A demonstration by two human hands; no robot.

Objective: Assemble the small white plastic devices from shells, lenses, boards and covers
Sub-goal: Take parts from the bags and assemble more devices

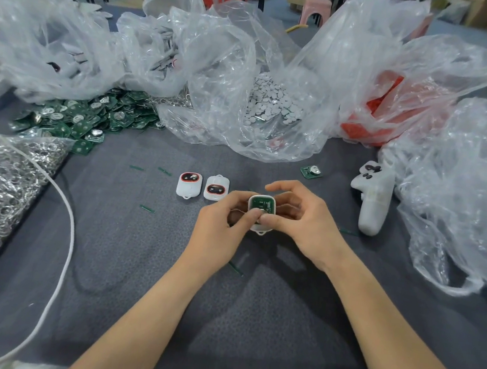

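Both hands, left (223, 221) and right (301, 220), pinch white shell (260, 213) with green board seated inside; two finished devices (201, 186) just left on tabletop (137, 263).

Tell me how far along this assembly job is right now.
Two white devices lie on the mat, looking finished. The left hand and right hand hold a third shell with a green board seated, its back uncovered. That one needs closing, and a heap of boards waits at the far left.

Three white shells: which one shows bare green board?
The shell held by left hand and right hand; the other shells beside it show red-ringed faces.
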